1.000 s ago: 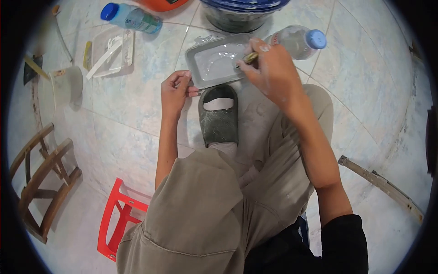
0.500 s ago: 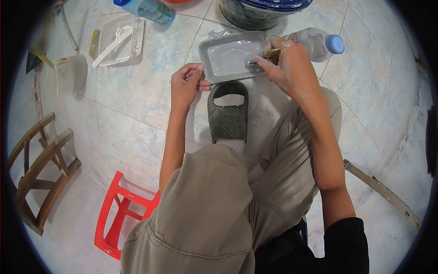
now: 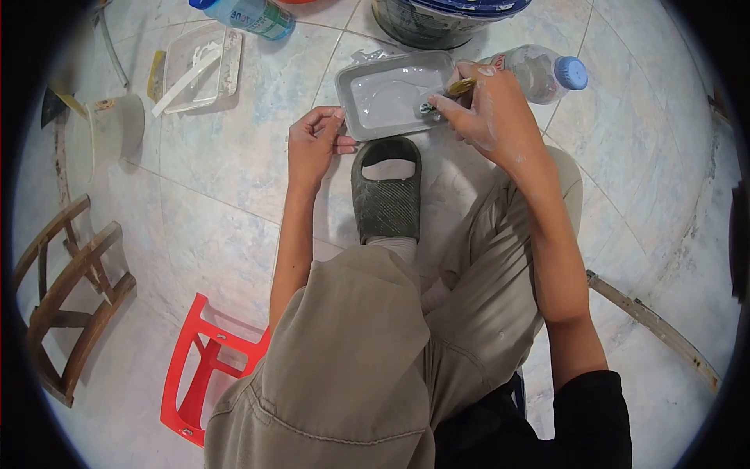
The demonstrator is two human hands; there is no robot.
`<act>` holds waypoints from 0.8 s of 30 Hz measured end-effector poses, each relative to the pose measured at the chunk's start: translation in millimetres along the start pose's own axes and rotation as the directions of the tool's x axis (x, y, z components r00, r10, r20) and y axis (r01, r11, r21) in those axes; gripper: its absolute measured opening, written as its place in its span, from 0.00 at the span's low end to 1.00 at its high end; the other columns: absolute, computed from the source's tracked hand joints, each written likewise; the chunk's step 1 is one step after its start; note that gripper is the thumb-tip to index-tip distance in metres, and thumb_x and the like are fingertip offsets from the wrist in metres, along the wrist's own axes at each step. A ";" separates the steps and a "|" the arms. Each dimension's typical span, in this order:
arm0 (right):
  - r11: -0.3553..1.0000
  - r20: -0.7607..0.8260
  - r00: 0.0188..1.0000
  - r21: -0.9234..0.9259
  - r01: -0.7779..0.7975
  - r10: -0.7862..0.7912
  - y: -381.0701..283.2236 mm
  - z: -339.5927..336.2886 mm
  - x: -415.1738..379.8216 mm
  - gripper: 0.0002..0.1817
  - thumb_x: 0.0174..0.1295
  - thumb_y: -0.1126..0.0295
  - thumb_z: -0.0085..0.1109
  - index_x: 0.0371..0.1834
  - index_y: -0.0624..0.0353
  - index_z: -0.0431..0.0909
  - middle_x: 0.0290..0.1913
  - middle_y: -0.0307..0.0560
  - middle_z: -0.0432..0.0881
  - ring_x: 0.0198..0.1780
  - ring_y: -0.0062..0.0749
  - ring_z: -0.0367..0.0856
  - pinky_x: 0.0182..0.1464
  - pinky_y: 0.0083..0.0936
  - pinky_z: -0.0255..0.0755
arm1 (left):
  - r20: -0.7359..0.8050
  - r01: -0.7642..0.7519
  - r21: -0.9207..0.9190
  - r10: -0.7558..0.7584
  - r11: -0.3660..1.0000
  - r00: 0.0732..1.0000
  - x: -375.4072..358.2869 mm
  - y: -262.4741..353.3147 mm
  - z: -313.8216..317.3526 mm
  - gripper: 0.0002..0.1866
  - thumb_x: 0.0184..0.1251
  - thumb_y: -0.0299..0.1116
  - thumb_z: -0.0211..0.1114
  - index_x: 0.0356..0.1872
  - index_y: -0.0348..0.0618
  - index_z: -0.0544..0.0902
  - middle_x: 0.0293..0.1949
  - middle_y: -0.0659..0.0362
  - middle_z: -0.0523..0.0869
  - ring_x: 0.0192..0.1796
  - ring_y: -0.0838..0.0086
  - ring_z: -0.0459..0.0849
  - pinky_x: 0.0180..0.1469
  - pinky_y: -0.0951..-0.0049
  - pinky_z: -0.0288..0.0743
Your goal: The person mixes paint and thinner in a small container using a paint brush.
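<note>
A grey rectangular tray [image 3: 351, 123] with whitish-grey liquid in it lies on the tiled floor just ahead of a dark green slipper [image 3: 387, 205]. My right hand [image 3: 492, 109], smeared with white, is closed round a brush [image 3: 462, 87] at the tray's right side. The brush's lower end is over the liquid; its tip is hard to make out. At the tray's left edge is my left hand [image 3: 319, 142], fingers bent and thumb near the rim. A gap shows between thumb and lower fingers, with nothing held.
A clear bottle with a blue cap [image 3: 571, 73] lies right of the tray. A paint-stained bucket [image 3: 437, 30] stands behind. At left are a white container [image 3: 233, 74] with a strip, a blue bottle [image 3: 266, 19], a pale pot [image 3: 117, 129], wooden frames [image 3: 78, 273] and a red plastic piece [image 3: 205, 383].
The whole view has shifted slightly, with objects a little further left and up. Both hands keep nearly the same places at the tray, and the brush is still in my right hand.
</note>
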State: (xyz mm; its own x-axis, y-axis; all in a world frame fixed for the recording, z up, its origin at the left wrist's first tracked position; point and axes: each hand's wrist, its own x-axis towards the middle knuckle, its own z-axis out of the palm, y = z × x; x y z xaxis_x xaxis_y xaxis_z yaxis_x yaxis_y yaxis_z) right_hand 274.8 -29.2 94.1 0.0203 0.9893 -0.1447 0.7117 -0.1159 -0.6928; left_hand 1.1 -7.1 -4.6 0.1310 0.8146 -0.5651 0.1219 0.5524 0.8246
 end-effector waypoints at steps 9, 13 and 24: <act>0.999 0.033 0.999 0.009 -0.037 0.036 -3.7 -1.9 0.7 0.19 0.59 0.63 0.73 0.42 0.71 0.84 0.30 0.64 0.86 0.35 0.63 0.86 0.43 0.46 0.80 | 0.004 0.005 0.005 -0.005 1.000 1.000 1.6 -1.8 -1.5 0.14 0.79 0.39 0.69 0.51 0.38 0.86 0.37 0.59 0.89 0.31 0.77 0.89 0.34 0.76 0.86; 0.998 0.036 0.998 0.004 -0.055 0.055 -3.2 0.6 0.7 0.22 0.59 0.62 0.74 0.46 0.72 0.86 0.31 0.64 0.87 0.37 0.62 0.86 0.45 0.46 0.80 | 0.001 0.001 0.010 -0.001 1.000 1.000 1.5 -2.3 -1.5 0.14 0.79 0.39 0.68 0.51 0.38 0.86 0.37 0.59 0.90 0.31 0.77 0.89 0.35 0.76 0.86; 0.998 0.080 0.995 -0.008 -0.062 0.063 -6.5 0.7 -0.2 0.22 0.60 0.61 0.73 0.48 0.72 0.85 0.37 0.65 0.88 0.45 0.62 0.85 0.53 0.47 0.78 | 0.003 0.000 0.013 0.000 1.000 1.000 1.3 -1.9 -1.1 0.13 0.80 0.38 0.68 0.51 0.38 0.86 0.38 0.58 0.90 0.31 0.77 0.89 0.35 0.76 0.87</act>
State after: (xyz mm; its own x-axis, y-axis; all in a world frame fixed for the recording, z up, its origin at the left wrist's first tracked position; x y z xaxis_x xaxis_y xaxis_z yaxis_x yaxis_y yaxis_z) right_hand 269.7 -28.7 98.2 0.0090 0.9698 -0.2438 0.7148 -0.1767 -0.6766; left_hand -0.1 -6.9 -6.8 0.1338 0.8140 -0.5653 0.1351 0.5501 0.8241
